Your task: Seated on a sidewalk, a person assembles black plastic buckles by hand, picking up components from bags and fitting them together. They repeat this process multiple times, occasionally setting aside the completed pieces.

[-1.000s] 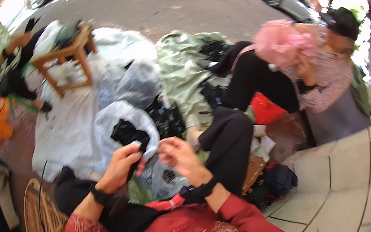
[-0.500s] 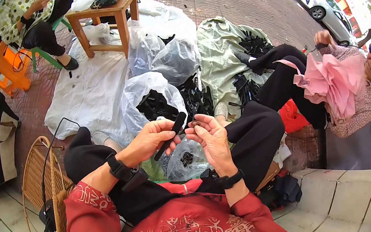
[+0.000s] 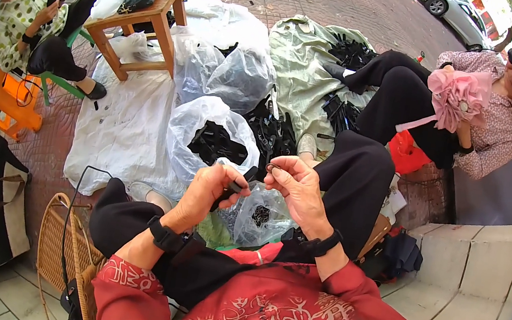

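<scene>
Above my lap, my left hand is closed round a flat black strip, its upper end sticking out past the fingers. A small dark ring is pinched between the thumb and fingertips of my right hand. A short gap separates the ring from the strip. Beneath my hands lies a clear plastic bag with several small dark rings in it. Just beyond my left hand, an open translucent bag holds black strips. More black pieces are heaped beside it.
A wooden stool carrying a black bag stands at the far left on white sheeting. One person sits beyond it. At right another person holds pink ruffled fabric. A wicker chair is at my near left.
My left hand has turned, so the black strip is tilted and more covered by fingers. My right hand still pinches the ring. The person at right has lowered a hand behind the pink fabric.
</scene>
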`<state>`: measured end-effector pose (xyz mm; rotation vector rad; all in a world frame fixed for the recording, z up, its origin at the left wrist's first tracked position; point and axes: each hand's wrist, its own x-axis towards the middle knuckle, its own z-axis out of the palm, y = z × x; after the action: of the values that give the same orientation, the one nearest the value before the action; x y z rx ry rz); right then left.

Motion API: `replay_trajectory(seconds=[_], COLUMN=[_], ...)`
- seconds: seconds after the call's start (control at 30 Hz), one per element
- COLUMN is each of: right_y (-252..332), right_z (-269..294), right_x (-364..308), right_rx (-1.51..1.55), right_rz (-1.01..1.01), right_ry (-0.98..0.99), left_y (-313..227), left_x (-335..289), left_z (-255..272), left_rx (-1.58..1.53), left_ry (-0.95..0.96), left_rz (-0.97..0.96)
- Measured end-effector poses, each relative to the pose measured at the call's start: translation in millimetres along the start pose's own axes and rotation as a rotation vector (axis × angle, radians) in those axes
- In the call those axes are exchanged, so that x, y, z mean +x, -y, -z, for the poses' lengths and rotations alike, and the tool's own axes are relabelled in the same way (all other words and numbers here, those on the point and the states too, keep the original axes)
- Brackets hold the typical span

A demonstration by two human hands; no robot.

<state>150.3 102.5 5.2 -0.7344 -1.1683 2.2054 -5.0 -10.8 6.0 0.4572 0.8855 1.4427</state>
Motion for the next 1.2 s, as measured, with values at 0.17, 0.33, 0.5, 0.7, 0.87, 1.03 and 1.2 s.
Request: replay_trajectory(seconds=[0.17, 0.33, 0.5, 0.7, 0.87, 1.03, 1.2], right_y=[-1, -2, -9, -3, -7, -11, -11], right_z=[0, 0, 6, -5, 0, 0, 0], right_x=[-1, 0, 1, -1, 0, 0, -1], right_rx=[0.079, 0.085, 0.068, 0.054, -0.012, -0.023, -0.026], right_rz=[-0.028, -0.052, -0.019, -0.041, 0.042, 0.038, 0.057], right_ry=[0.001, 0.012, 0.051, 0.038, 0.07, 0.052, 0.057], left_y=[1, -4, 1, 6, 4, 4, 4], left_x=[4, 2, 2, 5, 4, 2, 2], left_z=[3, 0, 3, 10, 6, 5, 3], left_rx=[0.282, 0.14, 0.229, 0.158, 0.201, 0.254, 0.274], left_ry=[-0.112, -0.15, -0.078, -0.056, -0.056, -0.067, -0.076], left_rz=[-0.081, -0.075, -0.042, -0.022, -0.046, -0.029, -0.045])
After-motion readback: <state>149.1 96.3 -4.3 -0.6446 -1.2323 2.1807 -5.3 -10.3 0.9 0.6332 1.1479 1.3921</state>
